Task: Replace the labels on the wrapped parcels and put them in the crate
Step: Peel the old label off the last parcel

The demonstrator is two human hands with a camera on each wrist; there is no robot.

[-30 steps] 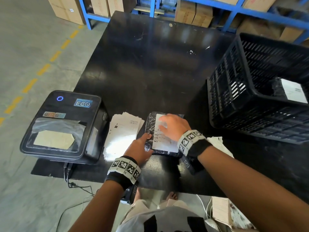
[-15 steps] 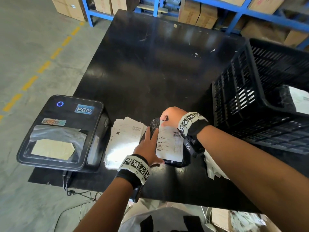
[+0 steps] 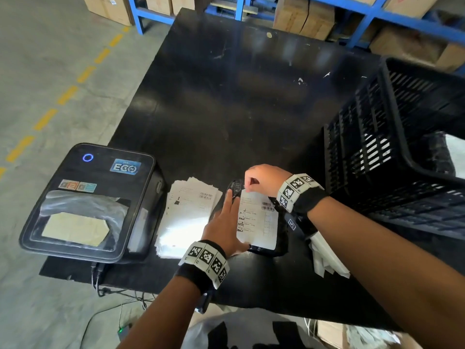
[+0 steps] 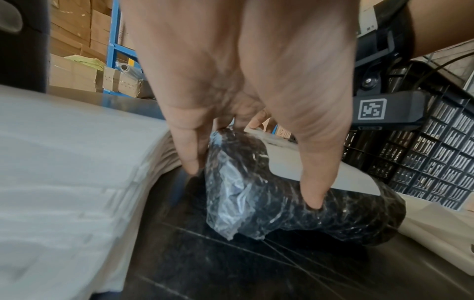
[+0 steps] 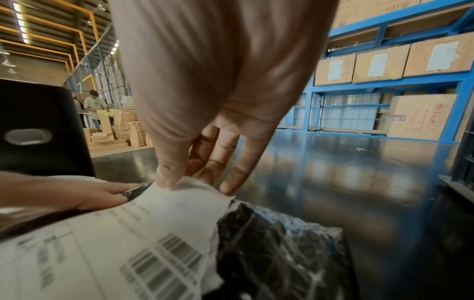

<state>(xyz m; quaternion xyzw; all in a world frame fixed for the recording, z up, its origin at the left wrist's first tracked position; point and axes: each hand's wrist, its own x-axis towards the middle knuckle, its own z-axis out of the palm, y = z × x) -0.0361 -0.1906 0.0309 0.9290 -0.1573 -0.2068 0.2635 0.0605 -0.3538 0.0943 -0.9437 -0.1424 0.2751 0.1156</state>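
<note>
A parcel in black wrap (image 3: pixel 264 250) lies at the near edge of the black table (image 3: pixel 226 109), with a white printed label (image 3: pixel 256 220) on top. My left hand (image 3: pixel 227 205) lies along the parcel's left side with straight fingers, the thumb (image 4: pixel 310 194) pressing on the wrap (image 4: pixel 282 203) by the label's near corner. My right hand (image 3: pixel 247 185) is at the far end and pinches the label's (image 5: pixel 143 233) far corner under the thumb (image 5: pixel 169 176), where the paper is lifted and creased. The black slatted crate (image 3: pixel 402 172) stands at right and holds another wrapped parcel (image 3: pixel 437 157).
A black label printer (image 3: pixel 88 202) sits at the table's left near corner, its cable hanging below. A fanned stack of white label sheets (image 3: pixel 186 217) lies between printer and parcel. Loose white paper (image 3: pixel 327 258) lies under my right forearm. Blue shelving with cartons (image 3: pixel 314 18) stands behind.
My right hand left the label's face, went to its far edge and now pinches the corner. My left hand slid forward along the parcel's left side with fingers stretched out.
</note>
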